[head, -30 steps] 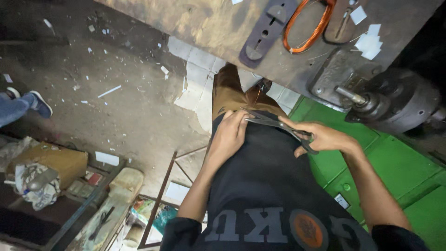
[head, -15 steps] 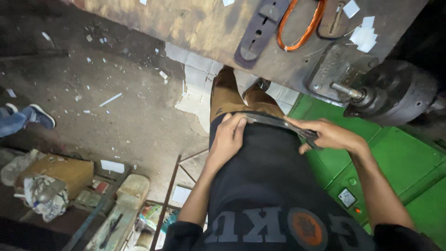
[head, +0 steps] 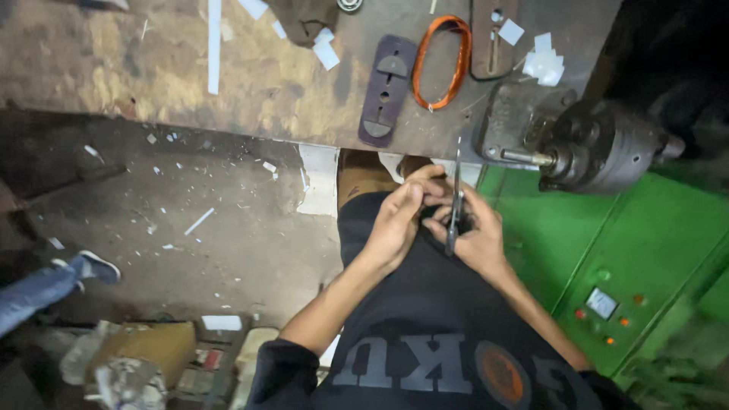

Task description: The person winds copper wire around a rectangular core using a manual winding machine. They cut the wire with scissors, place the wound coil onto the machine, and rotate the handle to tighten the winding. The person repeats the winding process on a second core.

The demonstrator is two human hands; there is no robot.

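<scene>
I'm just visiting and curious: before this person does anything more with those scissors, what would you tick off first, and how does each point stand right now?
1. Right hand has a grip on the scissors: ok.
2. Scissor blades point up and away from the body: ok.
3. Left hand kept clear of the blades: not ok, its fingers sit right beside them.
4. What is being cut or held between the hands: cannot tell, it is hidden.
5. Orange coil and dark plate lie flat on the bench, away from the hands: ok.
6. Another person's shoe stays well off: ok.
</scene>
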